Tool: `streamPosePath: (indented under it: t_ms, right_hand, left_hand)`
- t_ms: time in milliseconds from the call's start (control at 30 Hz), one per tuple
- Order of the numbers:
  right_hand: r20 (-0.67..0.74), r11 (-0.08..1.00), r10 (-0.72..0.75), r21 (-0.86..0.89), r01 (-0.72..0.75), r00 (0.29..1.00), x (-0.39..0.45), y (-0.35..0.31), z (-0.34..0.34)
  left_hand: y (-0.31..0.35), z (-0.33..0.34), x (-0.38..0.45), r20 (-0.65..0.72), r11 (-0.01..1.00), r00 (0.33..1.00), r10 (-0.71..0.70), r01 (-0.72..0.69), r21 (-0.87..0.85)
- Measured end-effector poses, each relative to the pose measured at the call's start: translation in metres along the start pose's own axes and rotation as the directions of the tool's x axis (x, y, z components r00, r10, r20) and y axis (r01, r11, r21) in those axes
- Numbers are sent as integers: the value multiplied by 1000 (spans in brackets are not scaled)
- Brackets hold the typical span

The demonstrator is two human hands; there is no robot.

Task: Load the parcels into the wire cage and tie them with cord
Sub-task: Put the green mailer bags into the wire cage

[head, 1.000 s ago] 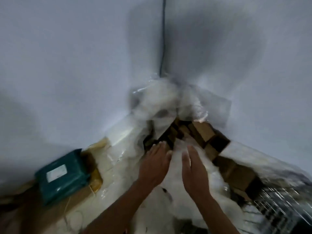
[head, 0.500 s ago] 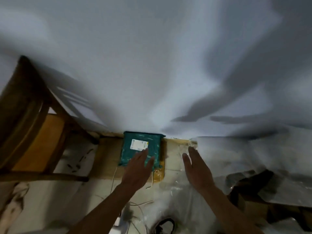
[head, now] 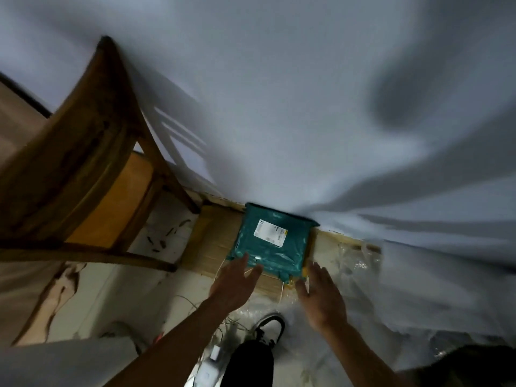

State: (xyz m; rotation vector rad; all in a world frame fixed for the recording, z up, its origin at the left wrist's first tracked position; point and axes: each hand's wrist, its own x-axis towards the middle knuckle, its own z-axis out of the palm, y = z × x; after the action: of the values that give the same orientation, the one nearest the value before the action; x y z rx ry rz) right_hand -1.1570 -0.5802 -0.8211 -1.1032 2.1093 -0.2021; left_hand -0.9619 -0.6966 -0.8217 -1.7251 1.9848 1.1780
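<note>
While both hands reach toward the teal parcel (head: 275,241), the left hand (head: 233,282) and right hand (head: 321,297) have fingers spread, holding nothing. Left fingertips seem to touch its near edge. It lies on flattened cardboard (head: 212,247), beside the wall (head: 279,107).

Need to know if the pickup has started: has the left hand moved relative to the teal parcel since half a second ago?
Cannot tell much: the left hand reaches the teal parcel's near edge as before, fingers straight, not gripping.

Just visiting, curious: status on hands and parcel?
Left hand and right hand open, reaching. Teal parcel on cardboard by wall, not gripped. Chair left, clear.
</note>
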Motion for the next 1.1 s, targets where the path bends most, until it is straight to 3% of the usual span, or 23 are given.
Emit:
streamPosePath:
  t_ms: [133, 233, 400, 467, 533, 600, 767, 900, 1100]
  right_hand:
    - [74, 995, 25, -101, -18, 997, 92, 21, 54]
    - [88, 996, 88, -41, -85, 992, 160, 40, 90]
    - [115, 929, 272, 228, -292, 955, 264, 65, 141]
    - [105, 818, 361, 441, -369, 927, 285, 67, 154]
    - [108, 706, 485, 538, -461, 868, 295, 69, 170]
    - [88, 634, 551, 603, -484, 830, 293, 70, 179]
    - [75, 588, 548, 674, -448, 833, 251, 81, 167]
    - [58, 552, 532, 733, -398, 845, 194, 85, 131]
    - [-10, 568, 558, 734, -373, 830, 59, 97, -2]
  left_hand:
    - [-25, 32, 111, 41, 998, 997, -64, 63, 28]
    - [-37, 51, 182, 19, 997, 997, -81, 81, 6]
    - [-81, 77, 290, 9, 974, 978, -208, 208, -86]
    - [-101, 88, 320, 47, 940, 966, -254, 258, -225]
    - [-126, 107, 350, 89, 886, 947, -308, 320, -335]
    - [-106, 95, 335, 73, 855, 934, -349, 349, -383]
    - [-68, 77, 277, 75, 773, 914, -399, 379, -509]
    - [-39, 67, 216, 27, 744, 940, -340, 287, -604]
    - [60, 48, 78, -19, 795, 993, -114, 80, -601]
